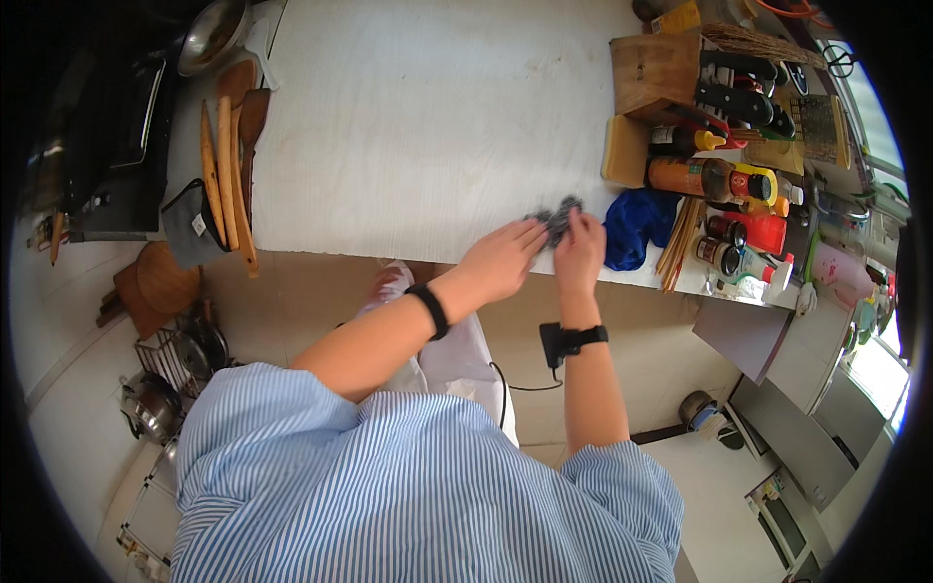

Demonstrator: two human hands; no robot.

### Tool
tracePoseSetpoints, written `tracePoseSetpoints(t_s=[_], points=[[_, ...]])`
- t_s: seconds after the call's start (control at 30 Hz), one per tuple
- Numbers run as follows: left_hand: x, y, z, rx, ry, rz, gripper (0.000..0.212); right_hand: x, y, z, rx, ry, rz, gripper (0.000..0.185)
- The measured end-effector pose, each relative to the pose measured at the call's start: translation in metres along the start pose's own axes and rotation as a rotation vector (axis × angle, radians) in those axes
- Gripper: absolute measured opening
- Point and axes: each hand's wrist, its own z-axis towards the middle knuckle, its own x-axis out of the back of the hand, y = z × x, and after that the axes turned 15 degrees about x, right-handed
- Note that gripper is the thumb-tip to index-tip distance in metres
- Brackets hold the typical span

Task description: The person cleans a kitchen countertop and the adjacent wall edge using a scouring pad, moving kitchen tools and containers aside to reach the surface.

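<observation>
Both my hands are over the front edge of a white wooden tabletop (437, 131), right of its middle. Between them is a crumpled grey-and-black cloth or mesh (560, 218), blurred. My right hand (581, 244) pinches its right part between the fingers. My left hand (508, 255) lies with fingers extended against its left part; whether it grips the cloth is hidden. A bunched dark blue cloth (635, 227) lies just right of my right hand. Behind it a yellow sponge-like block (625, 151) stands beside a wooden knife block (652, 73).
Sauce bottles (689, 177), chopsticks (679, 240), jars and a spray bottle (758, 270) crowd the right side. Wooden spatulas (233, 175) and a grey cloth (191, 218) lie at the left edge, near a metal bowl (213, 36) and a black stove (138, 116). A cable hangs from my right wrist.
</observation>
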Motion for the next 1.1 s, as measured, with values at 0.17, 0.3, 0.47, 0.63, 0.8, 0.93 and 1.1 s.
tracePoseSetpoints(t_s=[0.17, 0.3, 0.47, 0.63, 0.8, 0.93, 1.1], points=[[-0.014, 0.012, 0.010, 0.037, -0.007, -0.035, 0.057, -0.016, 0.004, -0.003, -0.233, -0.006, -0.060, 0.044], [-0.002, -0.009, 0.006, 0.020, 0.032, -0.015, 0.060, -0.022, -0.018, 0.038, -0.055, -0.038, 0.045, 0.052], [0.012, -0.016, 0.041, 0.034, 0.080, 0.030, 0.058, -0.007, -0.001, 0.066, -0.139, -0.198, 0.024, 0.052], [-0.012, 0.008, 0.033, 0.035, 0.028, -0.046, 0.053, -0.005, 0.002, 0.006, -0.129, -0.235, -0.233, 0.055], [-0.006, 0.001, 0.060, -0.028, 0.092, 0.004, 0.053, 0.003, 0.015, 0.054, -0.141, -0.241, -0.137, 0.060], [-0.007, 0.006, 0.047, 0.016, 0.025, -0.031, 0.053, -0.007, 0.005, 0.013, -0.156, -0.194, -0.145, 0.057], [-0.004, 0.004, 0.055, -0.049, 0.073, 0.034, 0.054, 0.006, 0.026, 0.063, -0.050, -0.237, -0.044, 0.058]])
